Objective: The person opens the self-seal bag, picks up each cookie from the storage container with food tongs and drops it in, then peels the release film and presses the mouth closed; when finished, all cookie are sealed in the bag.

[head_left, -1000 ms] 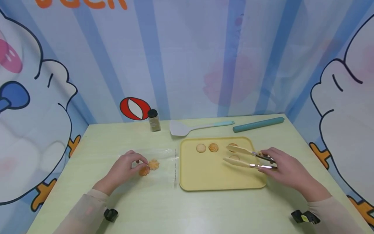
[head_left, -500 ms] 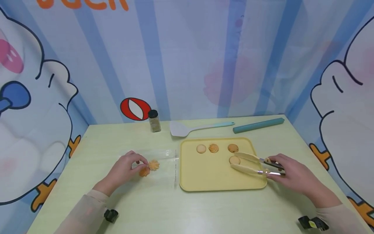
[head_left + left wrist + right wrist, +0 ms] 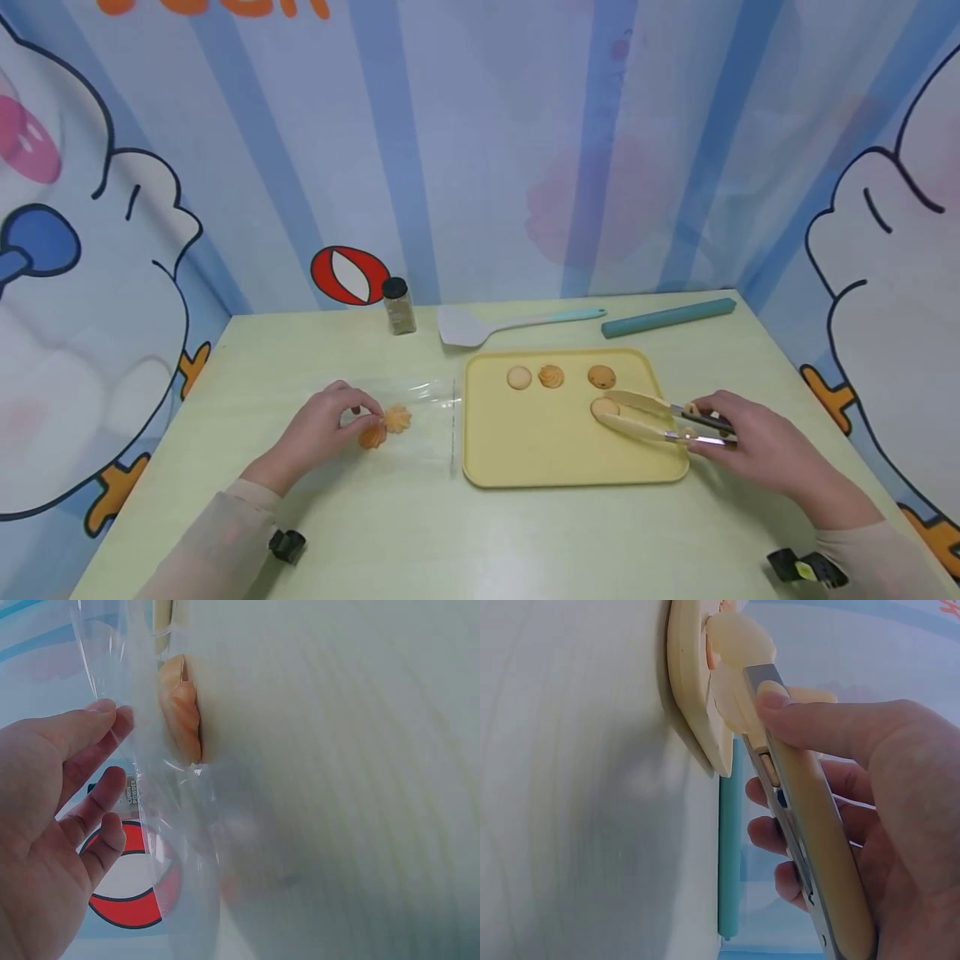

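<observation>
My left hand [image 3: 325, 427] pinches the upper layer of a clear plastic bag [image 3: 112, 652] between thumb and forefinger, lifting it off the table. Two fluted cookies, one lighter [image 3: 397, 418] and one browner [image 3: 372, 435], lie inside the bag by my fingertips. With my right hand [image 3: 757, 437] I grip cream-tipped tongs [image 3: 817, 847], thumb on one arm and fingers round the other. The tong tips straddle a round pale cookie [image 3: 602, 407] on the yellow tray [image 3: 525, 458]. Along the tray's far side sit a pale cookie [image 3: 519, 377], a swirled cookie [image 3: 551, 376] and a chocolate-chip cookie [image 3: 602, 377].
Behind the tray lie a spatula [image 3: 463, 327] with a light blue handle and a teal rod [image 3: 667, 318]. A black-capped spice jar [image 3: 398, 307] stands at the back left. A printed curtain [image 3: 480, 167] borders the table [image 3: 487, 542].
My right hand has moved right and slightly down with the tongs, whose tips now come closer together around the pale cookie. My left hand stays put, still pinching the bag.
</observation>
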The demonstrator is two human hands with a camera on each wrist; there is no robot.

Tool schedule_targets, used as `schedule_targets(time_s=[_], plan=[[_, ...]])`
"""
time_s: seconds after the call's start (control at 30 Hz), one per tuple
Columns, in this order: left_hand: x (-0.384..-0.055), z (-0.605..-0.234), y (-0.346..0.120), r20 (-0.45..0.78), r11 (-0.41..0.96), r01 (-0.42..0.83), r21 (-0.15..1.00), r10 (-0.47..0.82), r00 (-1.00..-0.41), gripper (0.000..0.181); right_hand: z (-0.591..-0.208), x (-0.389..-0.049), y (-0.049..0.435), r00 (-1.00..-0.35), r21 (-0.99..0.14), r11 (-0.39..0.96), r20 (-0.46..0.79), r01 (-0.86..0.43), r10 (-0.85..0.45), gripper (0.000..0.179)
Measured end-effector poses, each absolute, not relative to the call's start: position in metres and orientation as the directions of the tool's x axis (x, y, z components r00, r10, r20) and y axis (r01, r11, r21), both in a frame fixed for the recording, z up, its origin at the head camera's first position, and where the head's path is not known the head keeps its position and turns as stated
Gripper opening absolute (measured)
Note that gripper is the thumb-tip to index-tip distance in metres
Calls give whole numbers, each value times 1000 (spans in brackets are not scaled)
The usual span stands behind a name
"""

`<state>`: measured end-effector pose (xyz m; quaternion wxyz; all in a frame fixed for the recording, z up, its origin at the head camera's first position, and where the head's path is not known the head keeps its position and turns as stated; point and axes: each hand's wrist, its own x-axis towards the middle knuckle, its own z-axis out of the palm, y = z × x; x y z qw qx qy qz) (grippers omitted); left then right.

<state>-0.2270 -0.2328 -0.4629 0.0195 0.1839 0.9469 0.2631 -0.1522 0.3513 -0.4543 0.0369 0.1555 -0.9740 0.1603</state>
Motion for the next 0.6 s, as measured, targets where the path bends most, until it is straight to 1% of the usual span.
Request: schedule_targets(time_s=[0.23,0.47,0.6], plan=[[-227,-464,-232,64,794,338,505,356,-932,10,-459,-150,355,-931,-327,872,160,-365,-329,45],[-230,-465,-233,65,786,345,512,365,-929,10,-461,-150,352,-927,-351,858,174,-374,-333,45],[-230,-466,-235,69,789,343,510,360,-930,9,-461,-152,348,-924,-341,860,186,-380,-335,44]])
